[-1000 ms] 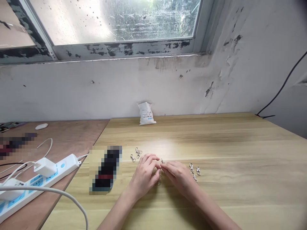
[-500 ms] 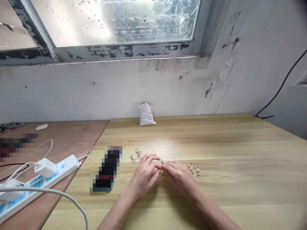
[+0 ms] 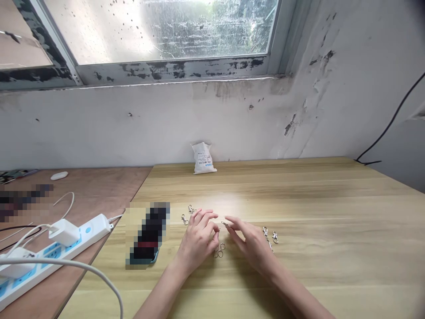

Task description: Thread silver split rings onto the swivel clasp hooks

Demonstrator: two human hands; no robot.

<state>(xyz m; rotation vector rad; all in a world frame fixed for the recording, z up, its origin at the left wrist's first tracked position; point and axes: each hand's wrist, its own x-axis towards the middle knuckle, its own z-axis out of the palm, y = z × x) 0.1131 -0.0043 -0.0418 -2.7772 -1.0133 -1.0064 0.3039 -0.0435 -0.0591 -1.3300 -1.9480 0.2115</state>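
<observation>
Between the thumb and forefinger of my right hand [image 3: 250, 241] is a small silver swivel clasp [image 3: 225, 224], its tip pointing left. My left hand [image 3: 199, 237] is across a small gap from it, thumb and forefinger pinched with a tiny glint at their tips, too small to name. Several loose metal rings [image 3: 221, 253] lie on the table beside and below the left thumb. Swivel clasps [image 3: 184, 219] lie behind the left hand, some partly hidden by it. More swivel clasps [image 3: 275, 237] lie right of my right hand, one partly covered.
A blurred-out phone [image 3: 148, 235] lies on the wooden table [image 3: 315, 212] to the left. A white packet [image 3: 203, 158] stands against the wall. On the brown surface at left, a white power strip [image 3: 94, 226] holds plugs, and a grey cable [image 3: 99, 275] loops over the near edge.
My hands have moved apart, opening a gap between their fingertips. The swivel clasp has stayed with my right hand, and more of the rings beneath the left hand now shows.
</observation>
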